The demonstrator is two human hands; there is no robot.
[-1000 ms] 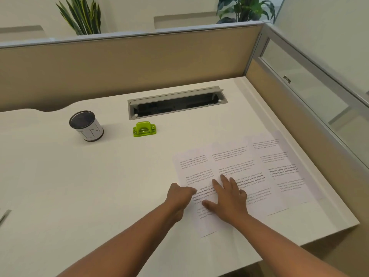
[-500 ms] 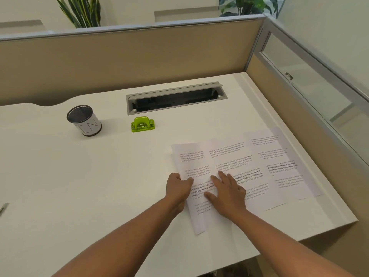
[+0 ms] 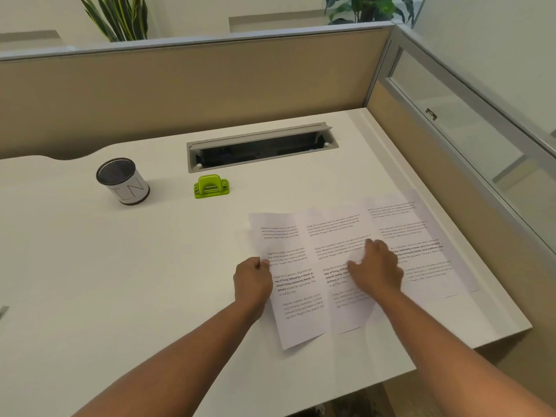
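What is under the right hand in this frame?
The right hand presses on the middle sheet of overlapping printed pages on the desk. The lines under its palm are covered, as is any page edge there. The left hand pinches the left sheet.

both arms reach forward, left hand thumb and fingers pinched — right hand palm down

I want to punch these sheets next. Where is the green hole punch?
In the head view, the green hole punch stands on the desk just in front of the cable slot, to the right of the mesh pen cup.
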